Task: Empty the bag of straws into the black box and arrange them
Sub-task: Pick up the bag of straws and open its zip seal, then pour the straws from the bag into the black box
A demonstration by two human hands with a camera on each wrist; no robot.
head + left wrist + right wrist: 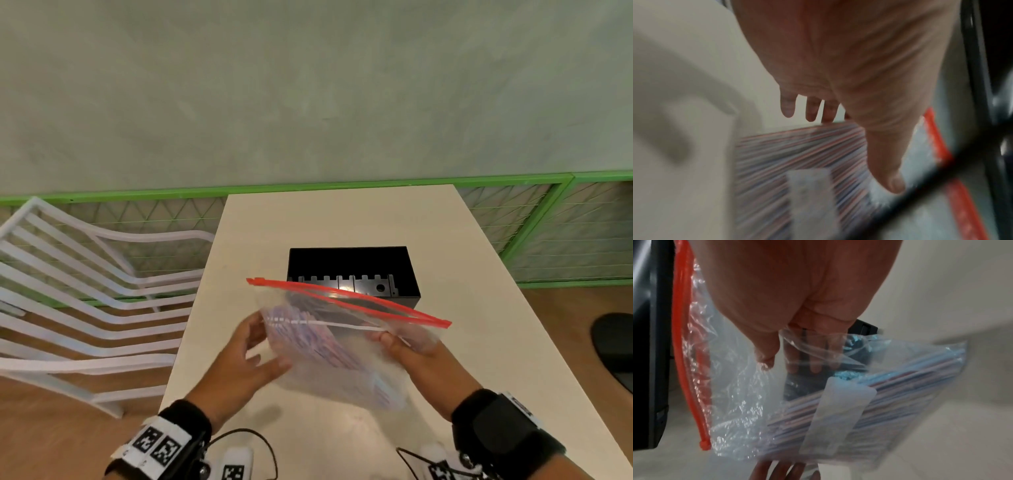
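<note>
A clear zip bag [342, 363] with a red zipper strip [349, 299] hangs tilted above the white table [342, 216], just in front of the black box [349, 263]. The strip gapes apart in the middle. Striped straws [308, 339] lie bundled inside the bag. My right hand [394, 342] pinches the bag's right side below the strip, thumb on top and fingers behind the plastic [789, 365]. My left hand [270, 346] lies with spread fingers against the bag's left side. Its fingers [781, 470] show under the bag. The box looks empty, with a notched divider along its near wall.
A white slatted chair [85, 291] stands left of the table. A green mesh fence [548, 233] runs behind it. A dark round object [616, 349] lies on the wooden floor at right. Cables and white tagged devices [236, 462] lie at the table's near edge.
</note>
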